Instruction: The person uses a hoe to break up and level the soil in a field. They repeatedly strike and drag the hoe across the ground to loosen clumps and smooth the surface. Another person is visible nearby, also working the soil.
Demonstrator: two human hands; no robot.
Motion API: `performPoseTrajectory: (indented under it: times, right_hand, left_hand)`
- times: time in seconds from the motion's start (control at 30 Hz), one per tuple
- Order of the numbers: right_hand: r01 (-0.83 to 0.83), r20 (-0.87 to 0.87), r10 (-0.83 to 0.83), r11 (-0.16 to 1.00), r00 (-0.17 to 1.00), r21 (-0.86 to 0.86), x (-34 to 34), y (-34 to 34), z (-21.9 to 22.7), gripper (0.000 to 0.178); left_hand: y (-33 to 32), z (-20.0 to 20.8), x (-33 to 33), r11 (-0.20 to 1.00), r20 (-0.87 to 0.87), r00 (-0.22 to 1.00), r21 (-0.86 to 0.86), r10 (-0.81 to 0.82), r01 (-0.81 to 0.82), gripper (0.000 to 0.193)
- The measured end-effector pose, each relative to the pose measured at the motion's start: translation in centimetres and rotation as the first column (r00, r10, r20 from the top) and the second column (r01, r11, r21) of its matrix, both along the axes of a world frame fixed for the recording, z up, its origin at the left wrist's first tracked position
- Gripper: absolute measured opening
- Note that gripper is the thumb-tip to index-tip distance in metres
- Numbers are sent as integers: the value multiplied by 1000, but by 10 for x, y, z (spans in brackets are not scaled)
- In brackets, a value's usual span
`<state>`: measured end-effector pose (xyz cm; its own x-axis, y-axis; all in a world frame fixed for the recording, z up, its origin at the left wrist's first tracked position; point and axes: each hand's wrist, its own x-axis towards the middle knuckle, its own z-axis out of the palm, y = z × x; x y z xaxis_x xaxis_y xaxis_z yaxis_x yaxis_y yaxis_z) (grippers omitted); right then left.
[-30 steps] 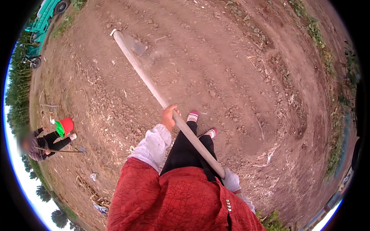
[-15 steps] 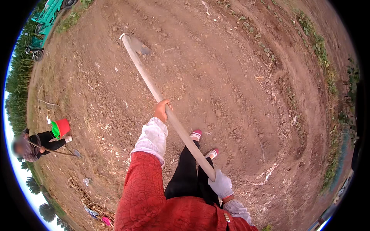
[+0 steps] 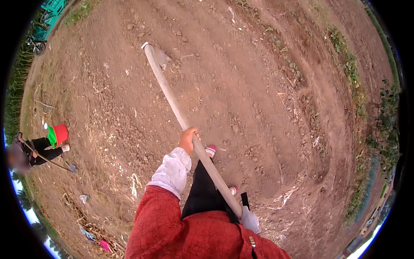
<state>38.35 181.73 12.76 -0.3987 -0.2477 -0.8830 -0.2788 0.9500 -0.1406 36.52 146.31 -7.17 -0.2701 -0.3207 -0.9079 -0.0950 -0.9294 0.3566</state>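
Note:
A long-handled hoe [image 3: 172, 100] slants across the view, from the far left down to my right side. Bare-skinned, with a white sleeve cover at the wrist, my left hand [image 3: 188, 139] is wrapped around the handle partway down. At the near end, my right hand [image 3: 250, 219] is closed around the butt in a pale glove, its fingers partly hidden. The metal hoe blade [image 3: 161, 58] is at the far end, low over or on the brown soil; contact is unclear. My feet in striped pink-and-white shoes stand just below the handle.
Another person [image 3: 31, 153] at the left holds a long-handled tool beside a red bucket [image 3: 61, 133] with green in front. Dry stalks [image 3: 88, 222] and scraps lie lower left. A green three-wheeled vehicle [image 3: 45, 23] stands far left. Plant rows [image 3: 351, 69] run along the right.
Both my hands have drawn lower and nearer my body with the hoe, and its head has come slightly nearer and to the right. One leg now shows less.

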Motion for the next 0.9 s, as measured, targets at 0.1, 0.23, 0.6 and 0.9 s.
performPoseTrajectory:
  times: [0.1,0.23,0.6,0.9]
  right_hand:
    - [53,-31,-50,995,998,85,-3,-4,11,34]
    - [-92,-59,92,996,994,-8,17,43,-21,29]
    - [112,-23,-113,993,993,-35,29,166,6,27]
    - [50,-29,-55,984,998,-173,64,314,-8,32]
  left_hand:
    - [4,2,4,998,0,999,-55,-39,39,10]
    - [24,4,8,996,9,999,-76,-35,35,9]
    - [168,7,26,988,28,996,-126,-90,93,10]
    - [295,14,44,990,47,995,-110,-89,94,9]
